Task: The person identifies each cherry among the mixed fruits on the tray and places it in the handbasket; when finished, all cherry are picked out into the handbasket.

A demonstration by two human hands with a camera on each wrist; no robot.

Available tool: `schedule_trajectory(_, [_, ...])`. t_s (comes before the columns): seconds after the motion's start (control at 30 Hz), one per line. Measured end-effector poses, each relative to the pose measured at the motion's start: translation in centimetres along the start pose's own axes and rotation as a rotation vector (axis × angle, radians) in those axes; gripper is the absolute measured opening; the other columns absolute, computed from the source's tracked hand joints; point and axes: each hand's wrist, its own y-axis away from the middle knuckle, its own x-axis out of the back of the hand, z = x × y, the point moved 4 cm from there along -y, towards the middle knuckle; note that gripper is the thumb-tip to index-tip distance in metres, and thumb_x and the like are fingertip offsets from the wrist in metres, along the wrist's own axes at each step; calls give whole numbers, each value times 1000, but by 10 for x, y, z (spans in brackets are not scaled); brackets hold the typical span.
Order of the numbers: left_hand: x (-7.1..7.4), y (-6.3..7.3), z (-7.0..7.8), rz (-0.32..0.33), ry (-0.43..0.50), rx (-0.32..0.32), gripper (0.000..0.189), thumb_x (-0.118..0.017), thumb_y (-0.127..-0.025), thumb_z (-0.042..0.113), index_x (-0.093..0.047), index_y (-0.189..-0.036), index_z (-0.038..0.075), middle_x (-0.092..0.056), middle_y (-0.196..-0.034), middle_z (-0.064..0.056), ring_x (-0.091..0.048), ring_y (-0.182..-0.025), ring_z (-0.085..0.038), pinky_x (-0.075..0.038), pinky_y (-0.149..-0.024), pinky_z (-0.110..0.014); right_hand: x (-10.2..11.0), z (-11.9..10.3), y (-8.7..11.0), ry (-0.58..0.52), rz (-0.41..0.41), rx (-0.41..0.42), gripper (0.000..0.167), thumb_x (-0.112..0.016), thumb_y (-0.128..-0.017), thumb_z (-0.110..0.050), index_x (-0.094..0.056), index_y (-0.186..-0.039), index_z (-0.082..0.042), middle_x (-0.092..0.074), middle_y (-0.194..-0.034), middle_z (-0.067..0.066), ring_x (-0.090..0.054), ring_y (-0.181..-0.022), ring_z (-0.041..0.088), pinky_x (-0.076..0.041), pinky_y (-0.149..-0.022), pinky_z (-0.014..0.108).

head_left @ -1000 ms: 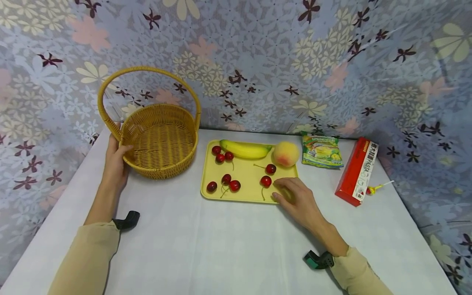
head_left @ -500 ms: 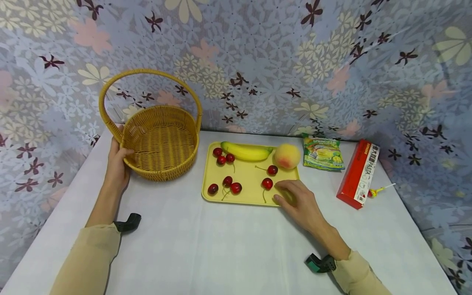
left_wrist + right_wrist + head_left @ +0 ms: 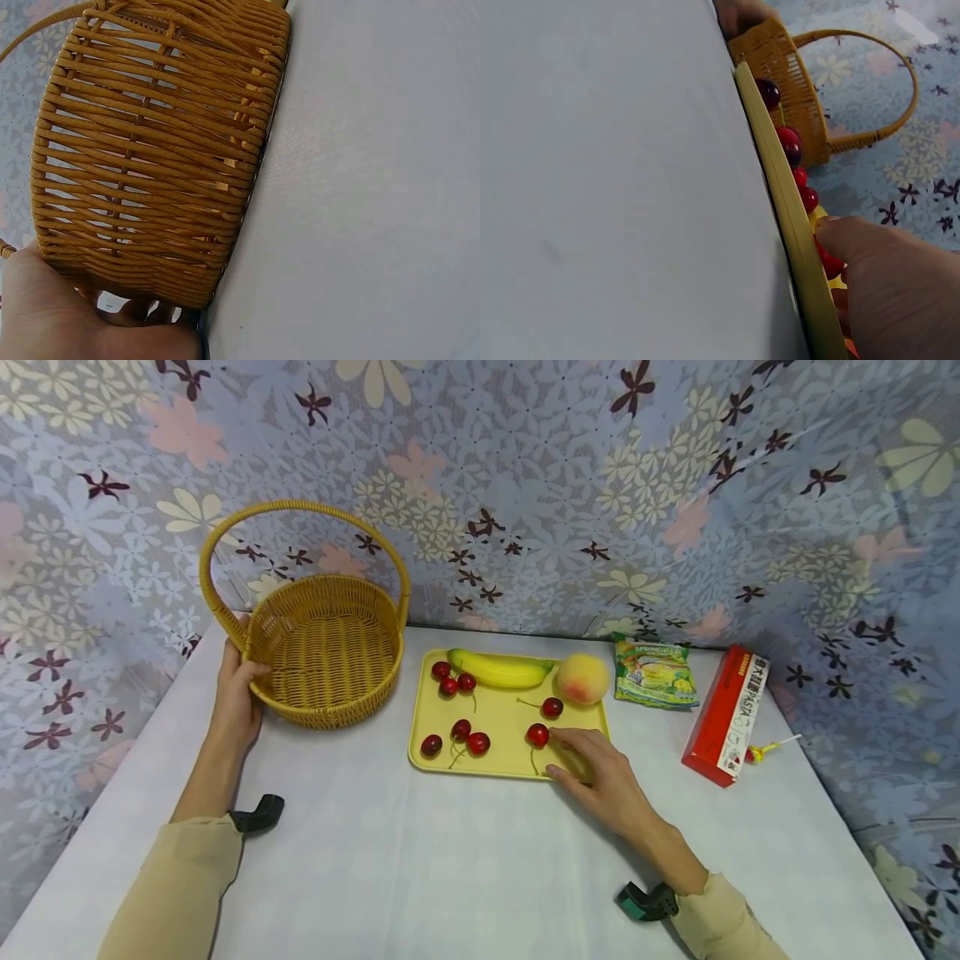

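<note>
In the head view, my left hand [image 3: 236, 697] grips the left rim of a wicker basket [image 3: 326, 714], its thumb over the edge. The left wrist view shows the hand against the woven side [image 3: 142, 165]. My right hand [image 3: 603, 781] is over the right front corner of a yellow tray [image 3: 510, 760]. Its index fingertip appears to touch a red cherry [image 3: 537, 735], the thumb apart from it. Several other cherries [image 3: 477, 743], a banana [image 3: 501, 668] and a peach [image 3: 582, 678] lie on the tray. In the right wrist view, the thumb [image 3: 847, 234] partly hides the cherry [image 3: 829, 259].
Right of the tray lie a green snack packet [image 3: 655, 672], a red-and-white pasta box [image 3: 726, 718] and a lollipop [image 3: 761, 750]. A white cloth covers the table [image 3: 450, 868]. Floral fabric [image 3: 480, 485] rises behind it.
My right hand has moved slightly left, up to the nearest cherry, which has shifted a little left. The left hand keeps its grip on the basket, which stays in place.
</note>
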Motion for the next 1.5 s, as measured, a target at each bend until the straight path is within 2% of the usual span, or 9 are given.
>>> schedule_trajectory(0.17, [0, 0, -1, -3, 2, -17, 83, -36, -96, -2, -20, -169, 33, -19, -175, 2, -24, -155, -21, -27, -119, -25, -3, -4, 0, -17, -40, 17, 62, -81, -93, -29, -58, -150, -18, -61, -146, -1, -58, -131, 19, -47, -108, 45])
schedule_trajectory(0.33, [1, -1, -1, 0, 6, -27, 82, -36, -96, -4, -24, -168, 34, -20, -174, 1, -26, -153, -21, -31, -115, -24, -5, -8, -1, -27, -83, -3, 71, -79, -95, -33, -48, -158, -21, -50, -159, -1, -52, -141, 20, -43, -114, 48])
schedule_trajectory(0.43, [2, -1, -2, -4, 2, -23, 82, -35, -96, -3, -24, -168, 36, -19, -174, 2, -26, -153, -22, -31, -115, -24, -6, -10, -2, -26, -97, 16, 70, -77, -96, -32, -47, -159, -22, -47, -163, 2, -45, -148, 22, -39, -117, 50])
schedule_trajectory(0.57, [3, 0, -1, -12, 5, -14, 82, -35, -97, -3, -22, -168, 36, -18, -175, 2, -23, -155, -22, -28, -118, -26, -9, -12, -2, -14, -108, 66, 67, -75, -98, -28, -49, -158, -21, -45, -164, 6, -43, -149, 24, -38, -117, 50])
schedule_trajectory(0.73, [2, 1, -1, -15, 9, -11, 83, -35, -96, -3, -21, -169, 34, -18, -175, 3, -23, -155, -21, -26, -120, -28, -11, -14, -2, -17, -106, 97, 60, -75, -98, -26, -54, -154, -20, -50, -159, 6, -47, -145, 21, -37, -118, 36])
schedule_trajectory(0.9, [2, 0, 0, -13, 11, -17, 83, -35, -96, -4, -23, -168, 36, -20, -174, 2, -23, -155, -19, -25, -120, -29, -11, -15, -2, -56, -92, 71, 55, -78, -96, -27, -60, -147, -22, -57, -150, -3, -53, -138, 15, -34, -116, 18])
schedule_trajectory(1.13, [1, -1, 2, -11, 6, 13, 83, -34, -97, -4, -23, -167, 39, -18, -175, 3, -21, -157, -19, -21, -126, -34, -10, -18, -1, -97, -73, 68, 44, -80, -94, -22, -68, -136, -19, -68, -132, -8, -62, -120, 11, -45, -105, 19])
schedule_trajectory(1.37, [2, -1, 3, -13, 17, 2, 83, -35, -97, -4, -23, -168, 38, -18, -175, 2, -21, -156, -20, -22, -124, -32, -9, -19, -2, -100, -54, 74, 44, -82, -92, -20, -70, -134, -17, -71, -126, -8, -64, -114, 8, -47, -101, 17])
schedule_trajectory(1.5, [2, 0, 0, -9, 29, 0, 82, -36, -97, -3, -22, -168, 37, -19, -174, 3, -22, -155, -20, -25, -121, -30, -8, -20, -4, -102, -8, 100, 43, -83, -90, -16, -72, -131, -14, -73, -123, -5, -66, -111, 11, -46, -99, 16])
